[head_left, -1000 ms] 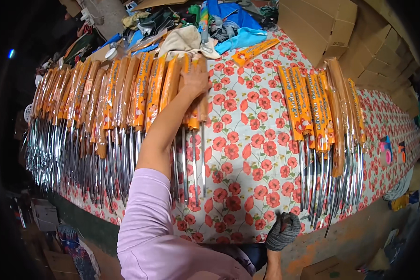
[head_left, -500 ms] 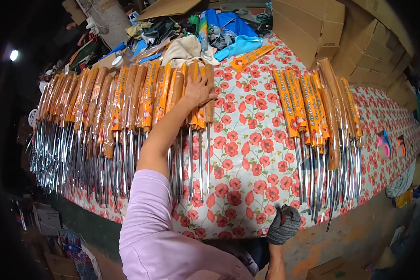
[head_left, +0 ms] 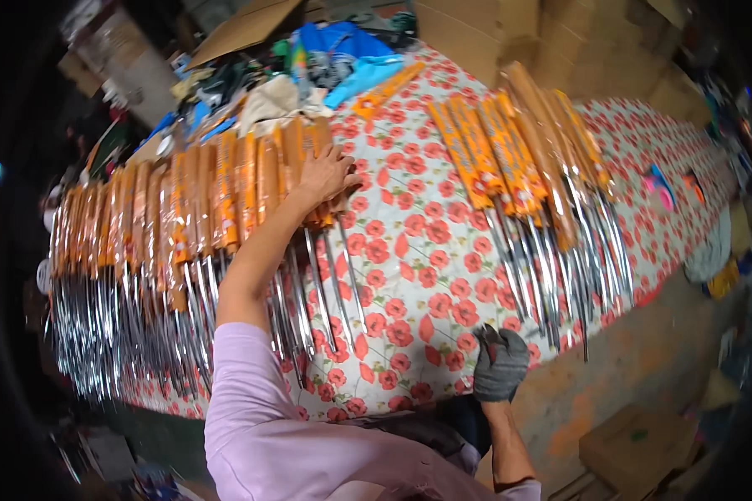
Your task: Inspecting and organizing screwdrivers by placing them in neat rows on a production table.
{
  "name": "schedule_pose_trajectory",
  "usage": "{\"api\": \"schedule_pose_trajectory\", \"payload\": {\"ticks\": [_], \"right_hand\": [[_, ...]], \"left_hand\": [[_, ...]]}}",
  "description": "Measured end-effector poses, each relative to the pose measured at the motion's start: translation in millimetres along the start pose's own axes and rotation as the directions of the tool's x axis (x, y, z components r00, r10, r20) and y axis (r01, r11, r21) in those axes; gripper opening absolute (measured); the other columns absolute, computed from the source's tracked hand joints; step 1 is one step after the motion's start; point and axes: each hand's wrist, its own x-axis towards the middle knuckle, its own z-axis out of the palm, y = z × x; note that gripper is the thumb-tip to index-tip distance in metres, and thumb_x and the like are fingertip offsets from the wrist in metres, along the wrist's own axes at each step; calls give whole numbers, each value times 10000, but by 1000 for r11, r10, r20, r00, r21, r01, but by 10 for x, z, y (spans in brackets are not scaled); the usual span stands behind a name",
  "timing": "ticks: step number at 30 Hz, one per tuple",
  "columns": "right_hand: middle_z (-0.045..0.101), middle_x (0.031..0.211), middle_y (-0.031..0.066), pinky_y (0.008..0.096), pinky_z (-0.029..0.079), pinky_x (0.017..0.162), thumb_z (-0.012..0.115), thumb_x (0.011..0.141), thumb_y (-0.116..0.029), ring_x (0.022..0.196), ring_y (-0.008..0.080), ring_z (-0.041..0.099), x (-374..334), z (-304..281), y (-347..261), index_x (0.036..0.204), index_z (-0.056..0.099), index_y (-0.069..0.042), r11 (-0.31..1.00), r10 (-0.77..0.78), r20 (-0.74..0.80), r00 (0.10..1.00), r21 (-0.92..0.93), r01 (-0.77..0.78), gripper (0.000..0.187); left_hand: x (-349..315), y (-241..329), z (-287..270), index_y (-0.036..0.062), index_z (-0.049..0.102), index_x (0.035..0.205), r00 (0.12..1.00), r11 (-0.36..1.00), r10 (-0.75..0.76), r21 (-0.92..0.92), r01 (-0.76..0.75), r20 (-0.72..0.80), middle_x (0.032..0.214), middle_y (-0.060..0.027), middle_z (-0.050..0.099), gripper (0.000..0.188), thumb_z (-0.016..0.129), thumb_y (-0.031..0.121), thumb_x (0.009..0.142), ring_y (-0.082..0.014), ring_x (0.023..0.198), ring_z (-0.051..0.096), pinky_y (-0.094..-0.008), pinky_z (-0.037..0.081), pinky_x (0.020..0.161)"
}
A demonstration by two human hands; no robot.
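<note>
My bare left hand (head_left: 327, 174) lies palm down with fingers spread over the right end of a long row of skewer-like metal rods (head_left: 200, 196). Their brown wooden handles point away from me, many in orange printed sleeves and clear plastic. The shiny shafts (head_left: 171, 334) reach toward the table's near edge. Gloved in grey, my right hand (head_left: 500, 363) hovers at the near edge with its fingers curled in; nothing shows in it. A smaller bunch of the same rods (head_left: 530, 159) rests to the right, some handles overlapping.
A flowered red-and-white cloth (head_left: 430, 250) covers the table. Far back are a single orange sleeve (head_left: 388, 89) and a heap of blue, beige and dark cloths (head_left: 342, 52). Cardboard boxes (head_left: 560, 42) stand behind. At the right lie tape rolls (head_left: 660, 190); another box (head_left: 639, 451) is on the floor.
The view has turned, so table and rods appear shifted and tilted. My left hand still rests on the handles. My right hand has turned, its fingers now more closed.
</note>
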Motion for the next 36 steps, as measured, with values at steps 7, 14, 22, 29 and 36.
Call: {"api": "schedule_pose_trajectory", "payload": {"ticks": [7, 14, 22, 29, 36], "right_hand": [[679, 943, 180, 480, 522, 735, 788, 767, -156, 839, 383, 656, 2, -20, 149, 868, 687, -20, 989, -146, -6, 989, -16, 146, 197], [676, 971, 148, 483, 529, 729, 762, 765, -129, 862, 360, 663, -71, 5, 154, 938, 701, -60, 987, -152, -150, 977, 30, 158, 196], [683, 1030, 149, 486, 526, 779, 745, 782, -164, 911, 354, 661, -126, -52, 187, 948, 711, -54, 993, -44, -149, 988, 103, 60, 202], [704, 1063, 173, 486, 517, 870, 727, 794, -182, 967, 360, 667, -192, -37, 264, 951, 754, -43, 972, -113, -73, 991, 198, 125, 211], [707, 1088, 160, 476, 522, 881, 739, 792, -202, 973, 358, 668, -194, -134, 295, 982, 767, -62, 952, -146, -54, 988, 264, 156, 238]], "left_hand": [[224, 1683, -52, 181, 557, 1363, 807, 759, 516, -284, -586, -287, 1390, -94, 554, 497, 714, 263, 898, -301, 1312, 510, -540, 426, 1021], [339, 2934, -239, 190, 461, 1460, 547, 540, 804, -100, -836, -234, 1452, -138, 485, 597, 683, 275, 913, -315, 1248, 557, -553, 420, 1036], [110, 3359, -627, 184, 461, 1444, 632, 634, 773, -18, -773, 52, 1393, -140, 508, 499, 584, 248, 965, -291, 1209, 574, -511, 404, 1062], [-103, 3734, -531, 171, 438, 1467, 537, 544, 839, 93, -834, -92, 1281, -103, 550, 493, 522, 195, 982, -274, 1175, 566, -501, 416, 1026], [72, 4195, -651, 148, 407, 1497, 419, 484, 872, 331, -810, -252, 1185, -71, 584, 526, 511, 182, 982, -252, 1179, 545, -486, 427, 966]]}}
